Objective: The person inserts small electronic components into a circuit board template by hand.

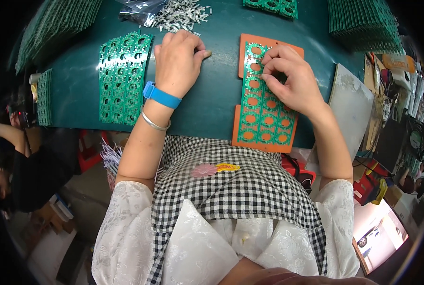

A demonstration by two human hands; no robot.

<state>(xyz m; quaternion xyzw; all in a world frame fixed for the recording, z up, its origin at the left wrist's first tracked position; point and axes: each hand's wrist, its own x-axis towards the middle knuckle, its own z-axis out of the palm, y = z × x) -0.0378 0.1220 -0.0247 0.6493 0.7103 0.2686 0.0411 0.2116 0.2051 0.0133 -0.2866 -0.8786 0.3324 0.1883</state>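
A green circuit board panel (260, 110) with rows of round cutouts lies on an orange fixture plate (264, 148) at the right. Over its upper part my right hand (290, 78) is closed in a pinch, fingertips at the panel's left column; anything tiny between them is too small to name. Just below a heap of small silvery parts (181, 16), my left hand (178, 59) hovers low over the green mat, fingers curled and the thumb near the forefinger. What it pinches, if anything, cannot be made out. Left of it lies a panel group (123, 78).
Tall stacks of green panels stand at the far left (55, 31) and far right (364, 23). A dark plastic bag (143, 9) lies by the heap. Another panel (274, 5) sits at the back. A grey board (350, 104) flanks the table's right side. Another person's arm (7, 135) shows at left.
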